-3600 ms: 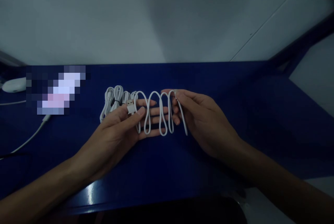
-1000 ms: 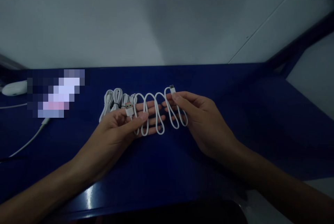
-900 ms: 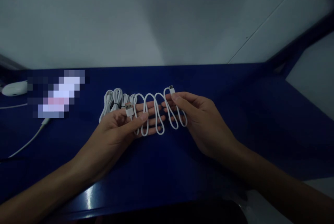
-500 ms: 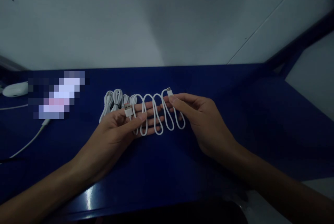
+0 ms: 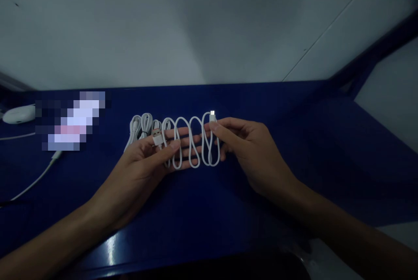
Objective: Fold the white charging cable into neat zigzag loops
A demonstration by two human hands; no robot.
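A white USB cable (image 5: 195, 164) is folded in several loops between my two hands. My left hand (image 5: 146, 156) holds its left loops, thumb pressed on top and fingers stretched out beneath them. The large USB plug (image 5: 157, 137) lies by the base of my left index finger. My right hand (image 5: 244, 140) pinches the small connector (image 5: 212, 117) between thumb and forefinger, at the right end of the loops. Behind my left hand, several bundled white cables (image 5: 146, 124) lie on the blue table, partly hidden by it.
The blue table (image 5: 261, 101) meets a pale wall behind. At the left are a blurred-out bright device (image 5: 76, 119) with a white cord (image 5: 35, 178) and a white rounded object (image 5: 18, 114). A blue frame bar rises at the right.
The loops at the right have drawn closer together, with the last two now overlapping below the small connector. The connector has turned more upright. Both hands keep their hold.
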